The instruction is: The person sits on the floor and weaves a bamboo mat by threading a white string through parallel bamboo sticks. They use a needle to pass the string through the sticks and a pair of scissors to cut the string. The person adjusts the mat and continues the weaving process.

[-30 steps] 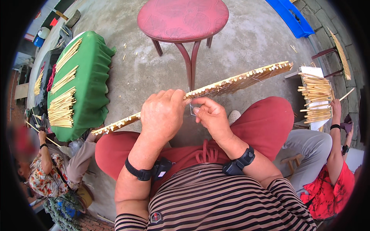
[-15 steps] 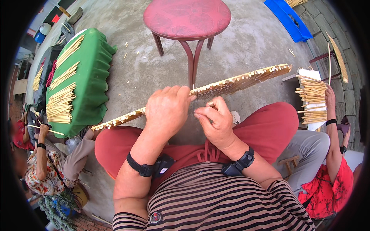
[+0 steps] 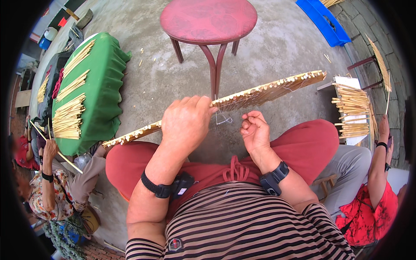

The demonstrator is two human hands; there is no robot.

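Note:
My left hand (image 3: 186, 123) is wrapped over the edge of a long mat of straw-coloured sticks (image 3: 268, 91), which slants from low left to upper right above my lap. A thin pale thread (image 3: 223, 119) hangs in a loose loop from the mat beside my left fingers. My right hand (image 3: 253, 132) is below the mat, right of that loop, its fingers curled toward the palm; whether they hold any thread is too small to make out.
A red round stool (image 3: 208, 19) stands ahead. A green-covered table (image 3: 106, 86) with stick bundles is left, a white board (image 3: 357, 138) with sticks right, a blue crate (image 3: 325, 26) behind it. Co-workers in floral (image 3: 58, 195) and red (image 3: 364, 216) shirts flank me, handling sticks.
My right hand has drawn back from the thread by my left fingers to the right, leaving a loose loop. My left hand keeps its grip. The co-workers' hands have shifted with their sticks.

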